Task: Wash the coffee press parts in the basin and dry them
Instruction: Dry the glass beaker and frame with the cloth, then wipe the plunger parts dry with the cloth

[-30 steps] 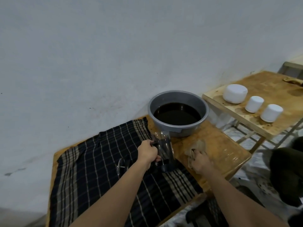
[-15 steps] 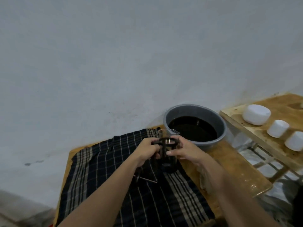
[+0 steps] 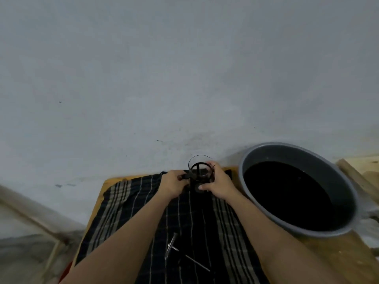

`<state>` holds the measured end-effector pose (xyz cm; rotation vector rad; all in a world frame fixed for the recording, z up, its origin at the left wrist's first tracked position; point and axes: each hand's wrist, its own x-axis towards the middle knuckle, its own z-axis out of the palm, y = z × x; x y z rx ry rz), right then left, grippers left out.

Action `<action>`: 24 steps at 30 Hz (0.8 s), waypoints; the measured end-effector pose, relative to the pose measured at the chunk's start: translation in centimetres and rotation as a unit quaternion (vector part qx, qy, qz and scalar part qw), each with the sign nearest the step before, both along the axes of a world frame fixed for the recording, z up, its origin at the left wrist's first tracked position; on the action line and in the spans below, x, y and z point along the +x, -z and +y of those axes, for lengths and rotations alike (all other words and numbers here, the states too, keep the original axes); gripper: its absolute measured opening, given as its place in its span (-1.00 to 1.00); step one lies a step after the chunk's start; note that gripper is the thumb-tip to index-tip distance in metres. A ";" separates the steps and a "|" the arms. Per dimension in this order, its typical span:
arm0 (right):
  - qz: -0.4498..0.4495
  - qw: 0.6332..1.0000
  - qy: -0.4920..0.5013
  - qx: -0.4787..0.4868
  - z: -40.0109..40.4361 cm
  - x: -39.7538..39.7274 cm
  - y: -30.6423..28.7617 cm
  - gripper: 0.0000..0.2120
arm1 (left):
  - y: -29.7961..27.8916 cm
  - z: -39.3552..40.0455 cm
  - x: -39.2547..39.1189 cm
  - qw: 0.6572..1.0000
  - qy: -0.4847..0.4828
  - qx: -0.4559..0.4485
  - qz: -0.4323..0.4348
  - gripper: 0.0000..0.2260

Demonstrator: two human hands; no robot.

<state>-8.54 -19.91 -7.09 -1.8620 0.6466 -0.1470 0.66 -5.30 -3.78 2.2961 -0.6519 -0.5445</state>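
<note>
The glass coffee press carafe (image 3: 200, 168) in its black frame stands upright on a dark plaid cloth (image 3: 143, 212) near the wall. My left hand (image 3: 173, 184) grips its black handle. My right hand (image 3: 217, 181) wraps around the right side of the frame. Thin metal plunger parts (image 3: 173, 245) lie on the cloth nearer to me, between my forearms. A grey basin (image 3: 344, 181) full of dark liquid sits to the right of the carafe.
The cloth covers a small wooden table (image 3: 336, 255) set against a pale wall (image 3: 184, 78). The edge of a second wooden table (image 3: 356, 175) shows at the far right behind the basin. Floor lies beyond the table's left edge.
My right hand left the rag and came to the carafe, now gripping its side. The view swung left and closer, and the white jars went out of sight.
</note>
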 end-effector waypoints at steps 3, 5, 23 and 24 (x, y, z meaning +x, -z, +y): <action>-0.005 1.000 0.007 0.013 -0.9 2.2 1.5 -0.14 | 0.8 -1.1 1.4 1.000 -0.018 0.009 -0.017 -0.85; -0.004 0.999 0.016 0.033 -1.5 3.5 2.6 -0.13 | 1.5 -1.9 2.2 0.999 -0.031 0.015 -0.014 -0.84; 0.107 0.994 0.024 -0.006 4.1 -4.7 -0.4 -0.64 | 1.9 3.7 -0.9 0.986 -0.027 0.069 0.149 -0.67; 0.131 0.991 0.001 -0.006 4.9 -6.2 -0.2 -0.69 | 1.9 5.0 -1.5 0.979 -0.030 0.068 0.192 -0.65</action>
